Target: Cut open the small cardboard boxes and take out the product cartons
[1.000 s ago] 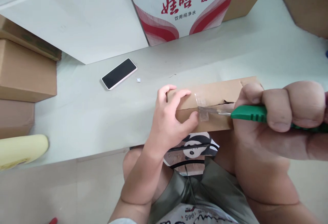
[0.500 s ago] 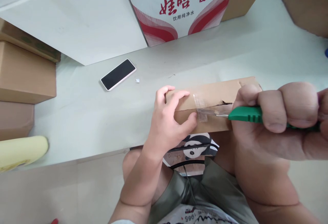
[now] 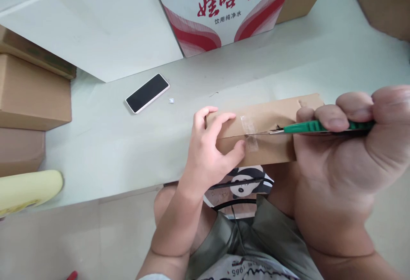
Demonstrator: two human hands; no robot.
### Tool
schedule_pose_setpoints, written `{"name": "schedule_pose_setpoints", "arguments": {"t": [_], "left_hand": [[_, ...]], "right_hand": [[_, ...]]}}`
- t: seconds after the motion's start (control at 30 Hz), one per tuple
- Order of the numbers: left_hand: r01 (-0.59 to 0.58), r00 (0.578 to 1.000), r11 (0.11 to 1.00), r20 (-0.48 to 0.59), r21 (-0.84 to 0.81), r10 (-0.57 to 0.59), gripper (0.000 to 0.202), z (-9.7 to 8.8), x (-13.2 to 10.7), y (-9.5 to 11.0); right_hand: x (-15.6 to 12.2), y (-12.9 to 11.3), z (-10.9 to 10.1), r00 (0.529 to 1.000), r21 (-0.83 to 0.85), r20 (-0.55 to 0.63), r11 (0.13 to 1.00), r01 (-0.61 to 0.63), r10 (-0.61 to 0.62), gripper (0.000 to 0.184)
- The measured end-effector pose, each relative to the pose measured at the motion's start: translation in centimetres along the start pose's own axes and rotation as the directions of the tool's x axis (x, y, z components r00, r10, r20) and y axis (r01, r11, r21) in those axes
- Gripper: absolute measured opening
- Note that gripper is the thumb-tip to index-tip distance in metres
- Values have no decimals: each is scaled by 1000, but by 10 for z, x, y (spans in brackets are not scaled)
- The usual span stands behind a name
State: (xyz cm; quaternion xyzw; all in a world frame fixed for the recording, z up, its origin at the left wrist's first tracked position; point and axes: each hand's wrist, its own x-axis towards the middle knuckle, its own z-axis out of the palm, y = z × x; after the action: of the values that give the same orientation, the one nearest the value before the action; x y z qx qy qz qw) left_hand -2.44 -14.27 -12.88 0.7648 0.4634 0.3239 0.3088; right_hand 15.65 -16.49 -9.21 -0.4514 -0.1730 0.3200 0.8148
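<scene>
A brown cardboard box [image 3: 269, 113] lies at the table's front edge, with a seam along its top. Clear tape [image 3: 249, 126] crosses the seam near the left end. My left hand [image 3: 211, 147] grips the box's left end, fingers on the far side and thumb on the near side. In my right hand [image 3: 346, 139] is a green utility knife [image 3: 304, 127], its blade pointing left and its tip at the seam where the tape crosses. A torn dark spot shows by the seam close to the blade. My right hand covers the box's right end.
A phone [image 3: 147, 93] and a tiny pale square [image 3: 171, 100] lie on the table [image 3: 128, 147] to the left. White cartons, one with red print [image 3: 224, 23], stand along the back. Brown boxes [image 3: 35, 92] and a yellow rounded object [image 3: 32, 190] are at far left.
My right hand has turned, and the knife has moved slightly up, its blade now lined up with the seam. My left hand and the box stay nearly still.
</scene>
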Motion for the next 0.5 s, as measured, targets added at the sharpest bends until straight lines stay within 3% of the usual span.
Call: {"name": "schedule_pose_setpoints", "arguments": {"t": [0.13,0.33,0.5], "left_hand": [[-4,1000,1000,9,-4,4,38,0,0,-1],[-15,1000,1000,13,-1,15,38,0,0,-1],[-1,1000,1000,13,8,1,40,2,0,0]], "right_hand": [[-3,0,4,995,-48,-64,996,73,-76,49],[2,-2,2,995,-52,-8,994,95,-95,59],[7,-4,-4,993,-51,-72,995,86,-90,52]]}}
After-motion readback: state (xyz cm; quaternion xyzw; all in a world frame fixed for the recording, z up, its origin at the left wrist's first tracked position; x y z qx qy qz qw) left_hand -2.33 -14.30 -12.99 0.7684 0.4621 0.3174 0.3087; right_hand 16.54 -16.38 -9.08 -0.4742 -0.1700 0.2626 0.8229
